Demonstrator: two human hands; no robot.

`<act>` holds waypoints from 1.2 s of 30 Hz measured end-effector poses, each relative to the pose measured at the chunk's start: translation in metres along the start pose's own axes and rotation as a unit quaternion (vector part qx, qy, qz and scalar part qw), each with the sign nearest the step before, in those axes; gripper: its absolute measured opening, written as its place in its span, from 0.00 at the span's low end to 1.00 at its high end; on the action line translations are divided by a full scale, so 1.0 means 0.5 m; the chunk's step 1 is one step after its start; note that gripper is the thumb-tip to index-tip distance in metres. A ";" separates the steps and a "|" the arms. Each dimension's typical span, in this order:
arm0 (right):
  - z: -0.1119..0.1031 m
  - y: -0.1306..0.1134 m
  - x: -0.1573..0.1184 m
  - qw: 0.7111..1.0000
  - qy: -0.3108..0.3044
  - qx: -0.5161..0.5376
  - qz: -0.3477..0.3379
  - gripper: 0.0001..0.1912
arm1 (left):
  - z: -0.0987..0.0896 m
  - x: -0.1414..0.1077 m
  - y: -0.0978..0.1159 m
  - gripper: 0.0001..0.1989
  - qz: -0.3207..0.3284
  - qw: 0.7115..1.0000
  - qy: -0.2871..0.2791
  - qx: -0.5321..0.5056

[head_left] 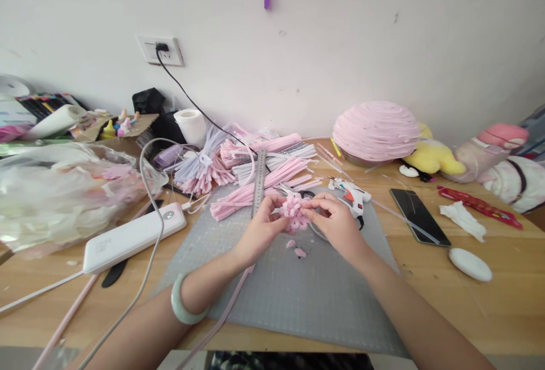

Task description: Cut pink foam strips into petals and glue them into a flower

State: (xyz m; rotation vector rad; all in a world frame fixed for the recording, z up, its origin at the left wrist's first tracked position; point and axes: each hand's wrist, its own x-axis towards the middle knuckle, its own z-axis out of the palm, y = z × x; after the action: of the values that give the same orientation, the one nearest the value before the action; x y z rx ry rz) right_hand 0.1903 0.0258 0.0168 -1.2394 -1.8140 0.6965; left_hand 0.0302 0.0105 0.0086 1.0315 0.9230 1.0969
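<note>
Between my two hands is a pink fuzzy flower of looped pipe cleaners (293, 211), held up over the grey cutting mat (323, 296). My left hand (268, 222) is closed on its left side, thumb and fingers pinching. My right hand (332, 217) pinches the petals on the right side. Just below the flower, small pink scraps (300, 252) lie on the mat. Behind my hands a steel ruler (259, 183) rests across bundles of pink pipe cleaners (238, 195). A white and orange glue gun (355, 197) lies beyond my right hand.
A white power bank (136, 236) and its cable lie left, beside a plastic bag (63, 194). On the right are a phone (419, 217), a white oval case (470, 264) and a crumpled tissue (462, 219). A pink wrapped dome (377, 131) stands by the wall.
</note>
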 end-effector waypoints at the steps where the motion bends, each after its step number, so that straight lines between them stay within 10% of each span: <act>1: -0.002 -0.001 0.000 1.000 -0.001 -0.014 -0.007 0.05 | 0.000 0.000 0.001 0.15 -0.002 1.000 0.000 -0.004; 36: 0.014 -0.012 -0.014 0.994 0.046 -0.077 -0.060 0.05 | 0.010 -0.007 0.000 0.16 -0.012 1.000 0.011 -0.008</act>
State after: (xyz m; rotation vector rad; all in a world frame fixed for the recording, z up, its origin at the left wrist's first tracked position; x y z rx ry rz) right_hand 0.1828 0.0171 0.0158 -1.2302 -1.8769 0.4325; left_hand 0.0341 0.0063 0.0103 0.9944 0.9400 1.0958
